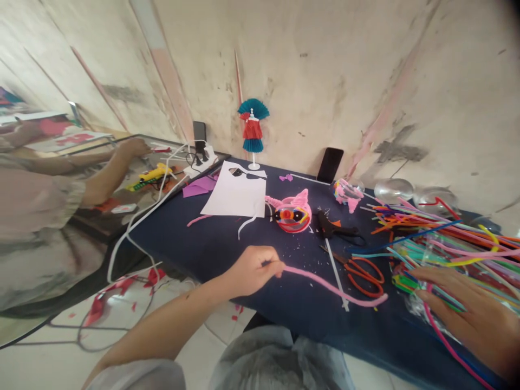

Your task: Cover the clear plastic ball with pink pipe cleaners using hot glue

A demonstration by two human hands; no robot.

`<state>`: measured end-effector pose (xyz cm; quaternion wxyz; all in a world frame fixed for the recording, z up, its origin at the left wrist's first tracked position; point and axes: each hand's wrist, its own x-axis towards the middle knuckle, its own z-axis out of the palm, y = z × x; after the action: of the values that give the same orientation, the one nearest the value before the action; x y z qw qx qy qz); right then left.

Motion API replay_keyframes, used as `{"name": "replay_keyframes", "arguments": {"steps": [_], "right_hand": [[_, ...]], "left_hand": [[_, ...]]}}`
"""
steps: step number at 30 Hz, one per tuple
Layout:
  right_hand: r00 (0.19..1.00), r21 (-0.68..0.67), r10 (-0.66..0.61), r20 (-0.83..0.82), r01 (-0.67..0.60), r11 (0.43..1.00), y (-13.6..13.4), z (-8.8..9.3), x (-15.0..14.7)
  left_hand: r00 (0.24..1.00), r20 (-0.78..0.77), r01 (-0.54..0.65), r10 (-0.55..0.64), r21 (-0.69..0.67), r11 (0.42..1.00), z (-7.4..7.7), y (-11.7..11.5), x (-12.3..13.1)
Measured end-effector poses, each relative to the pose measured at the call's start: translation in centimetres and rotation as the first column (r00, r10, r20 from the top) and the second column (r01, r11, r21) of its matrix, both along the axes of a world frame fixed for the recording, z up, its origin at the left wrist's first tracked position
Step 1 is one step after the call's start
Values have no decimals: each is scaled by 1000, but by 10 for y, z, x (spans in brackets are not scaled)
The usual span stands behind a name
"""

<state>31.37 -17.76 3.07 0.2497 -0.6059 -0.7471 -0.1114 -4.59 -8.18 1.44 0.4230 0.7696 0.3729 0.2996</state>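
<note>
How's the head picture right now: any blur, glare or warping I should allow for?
Head view: right hand soft-edged, left hand and its pink pipe cleaner a little clearer; head view: bright glints on the clear plastic domes; head view: things stretch toward the edges, strips on the wall fan outward, and the top right corner goes dark.

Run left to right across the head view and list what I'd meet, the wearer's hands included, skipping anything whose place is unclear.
Yellow tool → purple sheet → left hand → orange-handled scissors → right hand.
</note>
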Motion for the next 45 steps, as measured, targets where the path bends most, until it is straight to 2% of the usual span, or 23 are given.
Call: {"name": "replay_keyframes", "arguments": {"steps": [3,4,6,7,8,9,10,11,12,14,17,19,22,25,28,31,35,40,45], "right_hand": [[958,-10,288,-10,-288,958,6,0,-66],[939,-28,343,-7,-343,939,9,-1,-87],[929,-25,358,-95,-362,932,18,-3,-115],[928,-82,341,-150,-355,931,24,-3,-121],[936,-142,279,-214,-312,939,32,-2,-123],[940,-221,185,-287,-253,942,41,0,-122],[929,-313,70,-362,-192,930,52,3,-118],[890,-375,-31,-455,-160,913,64,5,-113],[827,-409,-107,-551,-156,899,78,6,-108],[710,-407,-196,-676,-139,903,105,3,-103],[654,-365,-181,-734,-155,918,139,-10,-106],[640,-375,-168,-749,-200,905,154,-22,-112],[613,-392,-148,-776,-284,875,163,-33,-119],[562,-379,-139,-815,-336,862,166,-36,-120],[501,-351,-146,-853,-345,871,164,-33,-117],[454,-337,-163,-876,-336,880,162,-29,-112],[404,-320,-164,-900,-357,878,157,-26,-108],[387,-363,-224,-895,-336,869,158,-31,-108],[415,-417,-269,-869,-321,850,164,-36,-112]], "left_hand": [[988,103,108,-111,35,994,6,-11,19],[979,154,126,-134,58,990,6,-12,23],[957,236,148,-166,94,985,3,-10,27],[954,247,148,-169,101,984,-1,-5,27],[963,218,143,-158,80,986,-7,2,24],[984,166,63,-67,29,998,-14,11,21],[992,101,-78,78,-5,997,-22,22,18],[970,59,-233,235,-38,972,-30,34,15],[941,41,-331,336,-88,939,-37,47,13],[898,86,-408,432,-208,889,-49,69,13],[897,262,-266,356,-324,908,-55,91,22],[891,350,-154,289,-366,918,-55,98,29],[871,441,-45,214,-362,931,-56,105,37],[851,497,11,173,-346,938,-60,110,41],[838,485,-60,251,-375,925,-58,112,45],[832,430,-181,351,-388,904,-48,112,50],[854,328,-278,405,-371,886,-37,111,53],[871,327,-198,367,-449,871,-42,112,53],[857,352,-170,375,-494,853,-49,110,52]]}}
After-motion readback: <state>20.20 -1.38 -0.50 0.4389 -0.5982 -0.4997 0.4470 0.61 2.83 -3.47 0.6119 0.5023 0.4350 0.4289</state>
